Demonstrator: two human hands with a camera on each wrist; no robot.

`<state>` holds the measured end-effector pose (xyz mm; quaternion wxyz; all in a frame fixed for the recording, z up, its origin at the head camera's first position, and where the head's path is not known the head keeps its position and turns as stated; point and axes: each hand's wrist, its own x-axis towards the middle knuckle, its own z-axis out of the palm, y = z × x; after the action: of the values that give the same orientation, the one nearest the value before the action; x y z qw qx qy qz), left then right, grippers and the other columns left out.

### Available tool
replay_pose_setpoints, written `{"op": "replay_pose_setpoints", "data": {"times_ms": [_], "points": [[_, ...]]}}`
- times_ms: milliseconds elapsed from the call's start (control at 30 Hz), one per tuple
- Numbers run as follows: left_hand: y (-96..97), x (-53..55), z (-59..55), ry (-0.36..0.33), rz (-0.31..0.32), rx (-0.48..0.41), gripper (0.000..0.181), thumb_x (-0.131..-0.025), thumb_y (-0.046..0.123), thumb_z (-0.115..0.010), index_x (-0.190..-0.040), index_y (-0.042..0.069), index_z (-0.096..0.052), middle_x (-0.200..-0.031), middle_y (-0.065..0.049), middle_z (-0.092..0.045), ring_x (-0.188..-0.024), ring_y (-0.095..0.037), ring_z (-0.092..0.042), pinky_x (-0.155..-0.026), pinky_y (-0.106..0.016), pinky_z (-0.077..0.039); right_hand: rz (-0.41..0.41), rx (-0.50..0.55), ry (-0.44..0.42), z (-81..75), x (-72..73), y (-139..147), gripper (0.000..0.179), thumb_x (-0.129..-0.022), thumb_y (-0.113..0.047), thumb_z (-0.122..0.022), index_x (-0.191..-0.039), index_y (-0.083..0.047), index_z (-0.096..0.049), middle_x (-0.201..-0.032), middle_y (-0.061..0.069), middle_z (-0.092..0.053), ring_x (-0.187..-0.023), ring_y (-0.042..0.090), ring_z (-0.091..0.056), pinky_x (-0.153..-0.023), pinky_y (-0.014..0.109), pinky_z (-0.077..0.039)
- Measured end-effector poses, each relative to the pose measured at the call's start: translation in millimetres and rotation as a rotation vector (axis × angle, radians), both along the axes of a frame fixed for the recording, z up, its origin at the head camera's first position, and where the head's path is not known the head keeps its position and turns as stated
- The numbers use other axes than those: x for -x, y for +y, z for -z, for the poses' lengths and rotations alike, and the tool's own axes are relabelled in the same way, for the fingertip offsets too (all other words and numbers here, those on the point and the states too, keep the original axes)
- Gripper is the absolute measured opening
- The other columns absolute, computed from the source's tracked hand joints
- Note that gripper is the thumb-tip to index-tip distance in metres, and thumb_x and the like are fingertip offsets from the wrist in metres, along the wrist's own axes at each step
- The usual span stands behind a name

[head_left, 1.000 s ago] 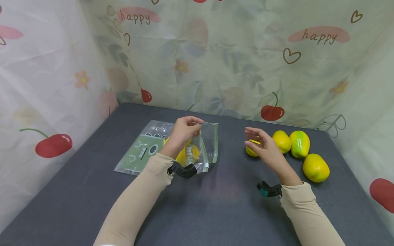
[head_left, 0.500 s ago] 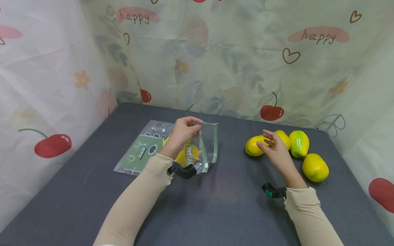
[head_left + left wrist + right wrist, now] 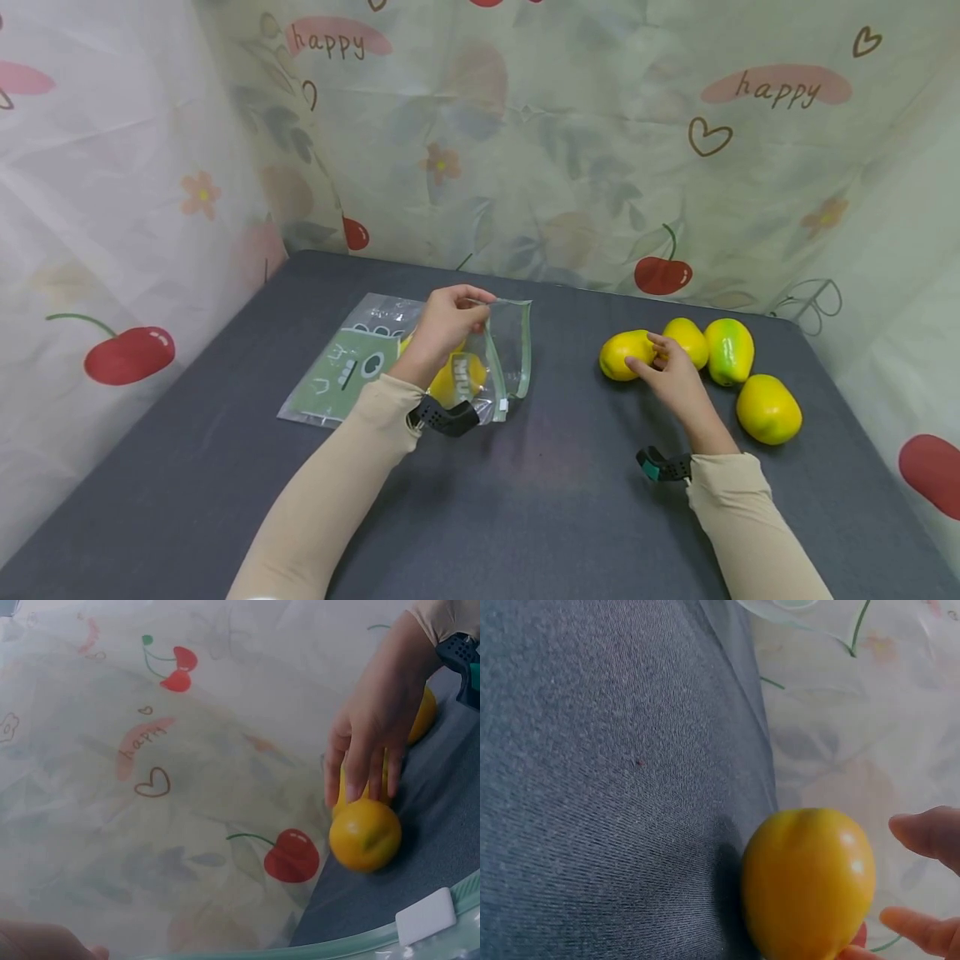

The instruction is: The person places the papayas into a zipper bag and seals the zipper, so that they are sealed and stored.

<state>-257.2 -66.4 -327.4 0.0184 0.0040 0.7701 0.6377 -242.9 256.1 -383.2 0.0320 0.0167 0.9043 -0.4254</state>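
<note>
My left hand [image 3: 447, 323] pinches the upper edge of a clear zip bag [image 3: 326, 385] with a green cartoon print. The bag's mouth gapes toward the right, and yellow fruit [image 3: 444, 383] shows inside through the plastic. White on the green zip strip is the slider [image 3: 425, 916]. Over on the right, my right hand [image 3: 681, 385] reaches over a yellow mango [image 3: 619, 356], thumb and fingers spread about its right end. Seen from the right wrist, the mango fills the lower middle, with spread fingers [image 3: 930, 838] beside it and one fingertip right at its lower edge.
Behind the right hand lie another yellow mango [image 3: 686, 342] and a yellow-green one [image 3: 729, 352]. A further yellow mango [image 3: 768, 409] rests nearer the right edge of the dark table [image 3: 555, 508]. Printed curtains [image 3: 540, 167] stand around the table.
My right hand has moved right from above the mango's left side, then lowered around its right end, uncovering most of the mango. The left hand and the bag have stayed put.
</note>
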Motion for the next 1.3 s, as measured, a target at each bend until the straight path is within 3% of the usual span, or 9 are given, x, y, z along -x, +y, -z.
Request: {"op": "replay_pose_setpoints", "data": {"times_ms": [167, 433, 600, 1033, 1300], "points": [[-0.1, 0.1, 0.1, -0.003, 0.002, 0.007, 0.019, -0.086, 0.003, -0.059, -0.100, 0.009, -0.071, -0.080, -0.006, -0.062, -0.075, -0.027, -0.058, -0.062, -0.026, -0.044, -0.005, -0.021, -0.013, 0.9, 5.0, -0.1, 0.078, -0.097, -0.037, -0.055, -0.151, 0.005, -0.017, -0.153, 0.032, -0.022, -0.138, 0.046, -0.031, -0.110, 0.055, -0.031], [0.1, 0.1, -0.5, -0.005, 0.006, 0.013, 0.019, -0.086, 0.003, -0.059, -0.099, 0.009, -0.071, -0.082, -0.008, -0.062, -0.069, -0.019, -0.056, -0.063, -0.026, -0.045, -0.011, -0.057, -0.014, 6.4, 11.9, -3.2, 0.080, -0.095, -0.037, -0.058, -0.150, 0.006, -0.019, -0.150, 0.032, -0.027, -0.130, 0.043, -0.035, -0.108, 0.056, -0.031], [-0.7, 0.0, -0.8, -0.004, 0.001, 0.009, 0.020, -0.086, 0.002, -0.059, -0.100, 0.009, -0.071, -0.085, -0.011, -0.064, -0.074, -0.026, -0.058, -0.066, -0.028, -0.047, -0.010, -0.066, -0.006, 9.4, 14.5, -5.8, 0.080, -0.094, -0.032, -0.061, -0.150, 0.007, -0.018, -0.148, 0.033, -0.027, -0.129, 0.044, -0.035, -0.107, 0.057, -0.031], [-0.6, -0.2, 0.9, 0.002, 0.009, -0.003, 0.021, -0.086, 0.002, -0.058, -0.101, 0.008, -0.071, -0.088, -0.011, -0.065, -0.070, -0.018, -0.056, -0.065, -0.027, -0.047, 0.003, -0.051, 0.005, 9.3, 10.7, -10.0, 0.077, -0.093, -0.026, -0.063, -0.149, 0.007, -0.021, -0.146, 0.032, -0.030, -0.129, 0.044, -0.037, -0.107, 0.056, -0.032], [-0.5, -1.2, -0.1, 0.002, 0.021, -0.017, 0.022, -0.086, 0.001, -0.057, -0.103, 0.007, -0.071, -0.085, -0.009, -0.064, -0.074, -0.024, -0.058, -0.065, -0.027, -0.047, -0.001, -0.052, 0.039, 6.7, 5.7, -16.1, 0.076, -0.093, -0.025, -0.064, -0.149, 0.006, -0.023, -0.146, 0.031, -0.033, -0.129, 0.044, -0.038, -0.107, 0.056, -0.032]]}}
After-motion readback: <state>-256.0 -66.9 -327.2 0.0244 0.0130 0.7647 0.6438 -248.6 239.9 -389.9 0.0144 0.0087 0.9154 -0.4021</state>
